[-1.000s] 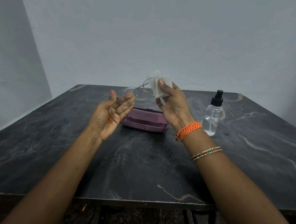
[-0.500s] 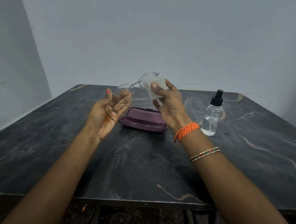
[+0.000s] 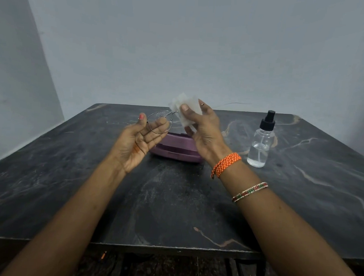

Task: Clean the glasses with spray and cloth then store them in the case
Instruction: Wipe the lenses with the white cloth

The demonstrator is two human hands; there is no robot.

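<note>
between the two raised hands, one pair of glasses (image 3: 159,121), thin metal frame, long axis running left-right across the view and tilted up toward the right hand. left hand (image 3: 138,142) palm up, thumb and fingers pinching the left lens rim. right hand (image 3: 201,130) grips one white cloth (image 3: 186,108), thumb pressed on it over the other lens, which is hidden. just below and behind both hands, one purple case (image 3: 176,149), closed, long axis left-right, flat on the dark table (image 3: 172,201). right of the right hand, one clear spray bottle (image 3: 261,141), upright, black nozzle on top. two bracelets on the right wrist.
</note>
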